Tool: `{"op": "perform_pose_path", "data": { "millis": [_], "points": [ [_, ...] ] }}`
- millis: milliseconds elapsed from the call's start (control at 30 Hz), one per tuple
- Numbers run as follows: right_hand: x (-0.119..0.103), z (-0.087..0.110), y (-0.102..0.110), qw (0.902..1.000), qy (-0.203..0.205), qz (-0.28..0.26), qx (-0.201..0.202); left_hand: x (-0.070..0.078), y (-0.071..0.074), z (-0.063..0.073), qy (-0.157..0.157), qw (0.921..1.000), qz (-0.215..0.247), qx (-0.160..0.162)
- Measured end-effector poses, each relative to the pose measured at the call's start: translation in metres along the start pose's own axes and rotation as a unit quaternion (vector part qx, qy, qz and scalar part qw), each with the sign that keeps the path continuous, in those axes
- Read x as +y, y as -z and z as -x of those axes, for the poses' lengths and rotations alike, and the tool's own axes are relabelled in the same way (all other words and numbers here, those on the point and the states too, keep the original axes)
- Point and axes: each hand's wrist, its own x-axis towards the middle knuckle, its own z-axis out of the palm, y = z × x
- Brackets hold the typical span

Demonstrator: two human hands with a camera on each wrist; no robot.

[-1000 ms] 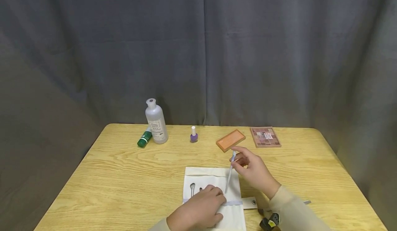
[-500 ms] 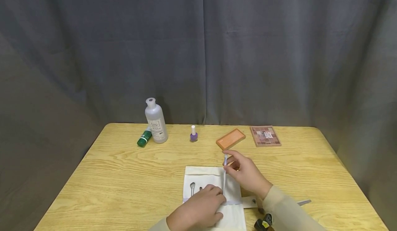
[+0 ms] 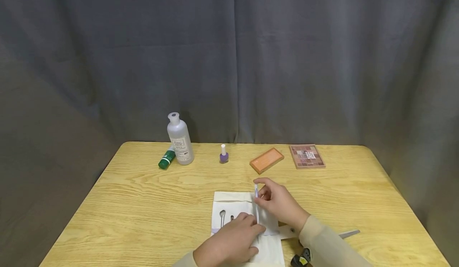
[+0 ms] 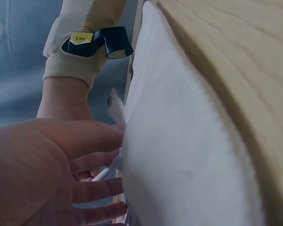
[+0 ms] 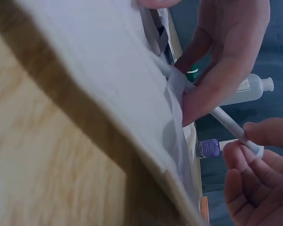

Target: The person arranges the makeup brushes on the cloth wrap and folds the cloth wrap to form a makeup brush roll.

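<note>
My right hand (image 3: 281, 203) pinches the pale upper end of a slim white rod (image 5: 226, 122) between thumb and fingertips. The rod stands tilted, its lower part passing under the lavender band (image 5: 178, 84) of a white cloth pouch (image 3: 269, 251). What kind of tool it is, I cannot tell. My left hand (image 3: 231, 239) rests on the pouch, its fingertips touching the cloth by the band beside the rod. In the left wrist view its fingers (image 4: 99, 188) look nearly straight. A small tool with a spoon-like head (image 3: 222, 215) sits in the pouch; another dark tip (image 3: 232, 218) is mostly hidden.
At the back stand a translucent bottle (image 3: 180, 139) and purple nail polish (image 3: 224, 155). A green tube (image 3: 166, 159), an orange case (image 3: 267, 160) and a makeup palette (image 3: 307, 156) lie there too. A grey strip (image 3: 349, 234) lies by my right sleeve.
My right hand has moved left and slightly down, and the rod has become more upright, its lower end now under the band. My left fingertips have shifted slightly; the pouch stays in place.
</note>
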Motion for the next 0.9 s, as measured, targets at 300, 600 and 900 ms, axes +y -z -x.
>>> {"op": "perform_pose_path", "data": {
  "millis": [300, 600, 900],
  "points": [
    [0.002, 0.002, -0.002, 0.9956, -0.072, -0.028, -0.054, 0.001, 0.0, 0.0, 0.014, 0.9996, 0.009, -0.023],
    [-0.002, 0.008, -0.004, 0.9915, -0.09, -0.026, -0.09, 0.0, 0.001, 0.0, 0.01, 0.9998, 0.01, -0.017],
    [0.0, 0.014, -0.004, 0.9866, -0.086, -0.01, -0.138, -0.001, 0.0, -0.001, 0.004, 0.9999, 0.009, -0.005]
  ]
}}
